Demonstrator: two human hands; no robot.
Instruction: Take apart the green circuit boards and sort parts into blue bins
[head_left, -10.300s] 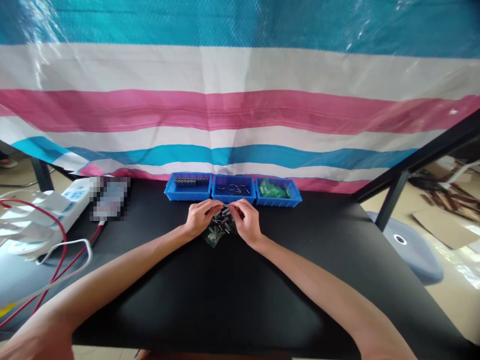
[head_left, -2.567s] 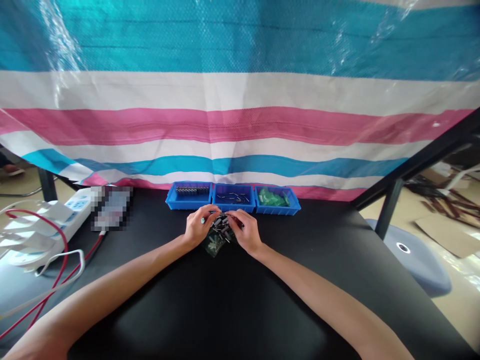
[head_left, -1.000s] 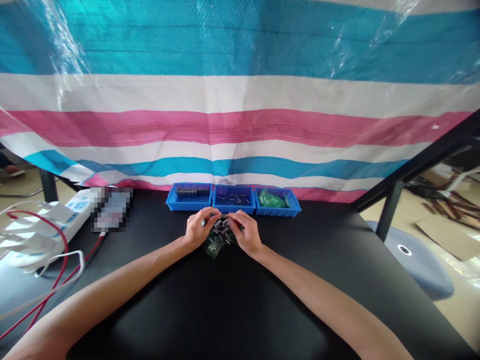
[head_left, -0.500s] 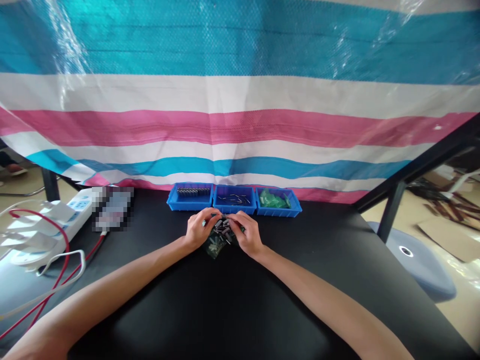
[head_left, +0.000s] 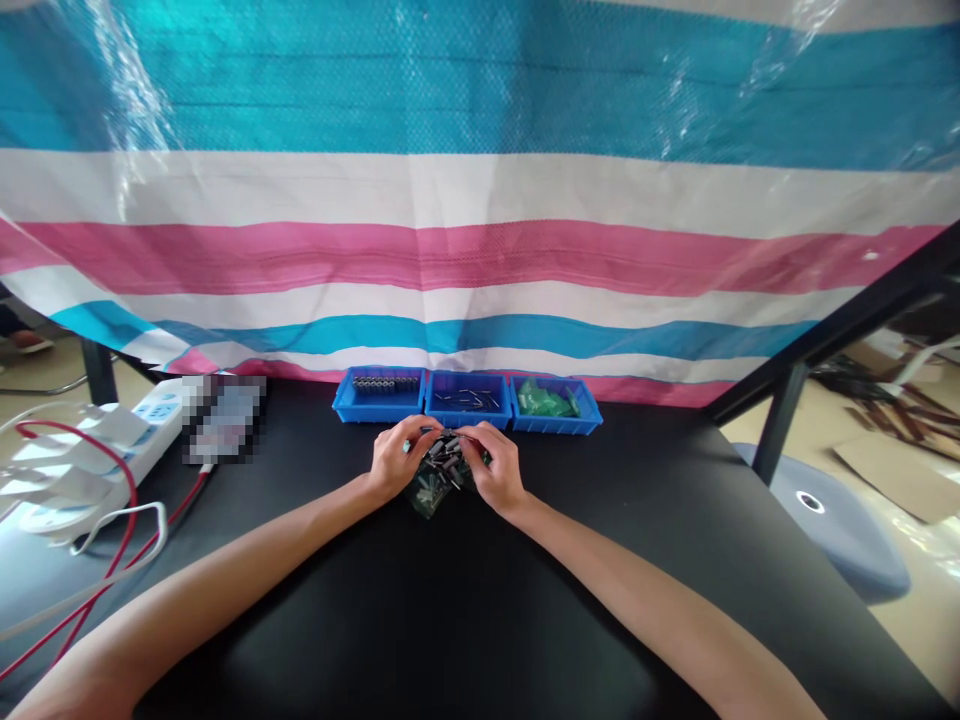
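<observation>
My left hand and my right hand meet at the near side of the blue bins, thumbs and fingertips pinched. Between the fingertips is a small, thin metal part, which both hands seem to grip; its exact kind is too small to make out. Right below them, a heap of small grey and dark metal pieces lies on a greenish see-through plastic bag. Some pieces show through the bag's near corner. My fingers cover part of the heap.
Behind the hands stand three blue bins: the left bin has a row of metal cylinders, the middle bin thin metal pins, the right bin green plastic bags. A power strip with cables lies left. Striped sheeting hangs behind.
Both hands stay almost in place over the heap, fingertips still pinched together. The whole view has shifted very slightly.
</observation>
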